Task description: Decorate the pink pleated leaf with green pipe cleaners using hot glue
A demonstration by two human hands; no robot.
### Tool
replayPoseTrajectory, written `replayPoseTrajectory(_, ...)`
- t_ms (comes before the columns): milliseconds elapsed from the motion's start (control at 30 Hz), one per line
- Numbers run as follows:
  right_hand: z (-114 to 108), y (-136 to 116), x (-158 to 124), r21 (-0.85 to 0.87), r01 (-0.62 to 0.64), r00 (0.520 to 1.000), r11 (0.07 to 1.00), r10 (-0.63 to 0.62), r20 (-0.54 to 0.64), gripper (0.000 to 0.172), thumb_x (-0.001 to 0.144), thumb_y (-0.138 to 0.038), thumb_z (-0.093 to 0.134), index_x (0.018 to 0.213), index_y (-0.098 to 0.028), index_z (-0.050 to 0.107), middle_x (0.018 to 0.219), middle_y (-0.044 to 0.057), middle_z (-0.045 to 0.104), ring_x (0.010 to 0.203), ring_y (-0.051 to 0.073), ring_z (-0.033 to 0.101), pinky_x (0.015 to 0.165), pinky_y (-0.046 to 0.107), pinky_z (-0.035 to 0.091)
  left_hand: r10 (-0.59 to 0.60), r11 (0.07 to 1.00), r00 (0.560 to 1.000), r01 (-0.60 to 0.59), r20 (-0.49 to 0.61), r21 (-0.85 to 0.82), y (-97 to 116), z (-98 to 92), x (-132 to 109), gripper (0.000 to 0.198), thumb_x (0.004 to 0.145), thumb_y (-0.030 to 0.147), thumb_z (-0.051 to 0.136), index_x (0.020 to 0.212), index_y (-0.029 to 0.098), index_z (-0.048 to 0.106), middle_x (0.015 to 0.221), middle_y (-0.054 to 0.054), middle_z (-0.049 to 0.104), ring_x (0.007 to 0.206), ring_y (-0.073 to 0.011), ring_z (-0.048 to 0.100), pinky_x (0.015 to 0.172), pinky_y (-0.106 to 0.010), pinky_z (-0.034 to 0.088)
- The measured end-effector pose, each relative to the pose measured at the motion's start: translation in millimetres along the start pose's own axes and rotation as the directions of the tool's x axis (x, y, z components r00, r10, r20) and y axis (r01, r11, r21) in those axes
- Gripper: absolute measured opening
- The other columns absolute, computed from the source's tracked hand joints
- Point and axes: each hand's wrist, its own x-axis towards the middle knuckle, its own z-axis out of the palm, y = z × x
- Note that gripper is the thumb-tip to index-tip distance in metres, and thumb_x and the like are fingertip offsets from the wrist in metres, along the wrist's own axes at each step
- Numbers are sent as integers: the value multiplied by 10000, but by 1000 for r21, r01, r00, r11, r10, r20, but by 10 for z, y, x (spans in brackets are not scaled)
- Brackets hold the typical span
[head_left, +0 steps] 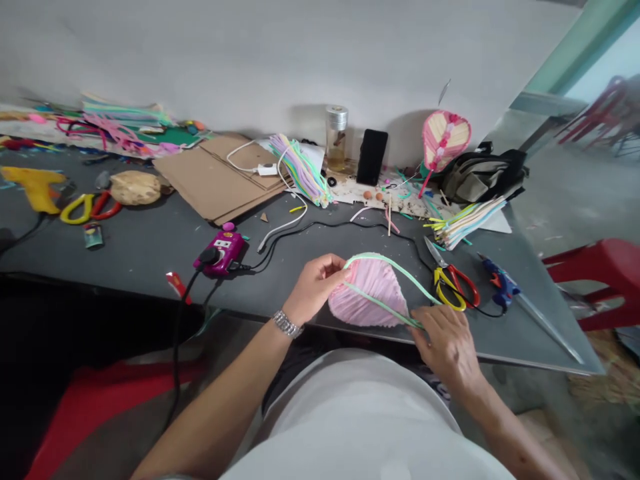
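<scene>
A rounded panel covered in pale pink and lilac pipe cleaners lies near the table's front edge. My left hand pinches its upper left edge, with a mint green pipe cleaner pressed there. One green strand follows the panel's top rim and arcs off to the right; another runs slantwise across its face. At the lower right, my right hand has its fingers closed on the green strands. Whether they are one bent piece or two, I cannot tell.
Scissors and a blue glue gun with a long glue stick lie right of my right hand. A purple power socket with black cables sits to the left. Behind are cardboard, pipe cleaner bundles, a bottle and a phone.
</scene>
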Motion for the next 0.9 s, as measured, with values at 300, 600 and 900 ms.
replayPoseTrajectory(300,-536,-110,542,74,169,911,983,-127,-393,294,844,-46,714,1068,-219,633,988,77,716,884,198,661,810,362,518,109,990,994,-106,-30,88,176,211,-173,283,826,432,748,846,160,674,748,2,619,662,-108,516,609,-223,417)
replayPoseTrajectory(600,-444,-230,1025,193,408,865,893,-310,-395,299,872,-60,581,1122,-218,631,1222,145,645,1087,275,631,853,451,489,295,933,956,-289,7,213,346,376,-378,139,914,305,650,847,183,653,781,1,665,702,-115,572,659,-225,456)
replayPoseTrajectory(900,-546,-170,1059,413,350,922,841,-231,-310,336,891,-31,590,1144,-247,639,1106,88,699,970,209,671,841,402,492,394,882,919,-379,2,280,346,433,-368,90,901,230,623,824,185,634,750,13,644,674,-108,553,650,-227,441)
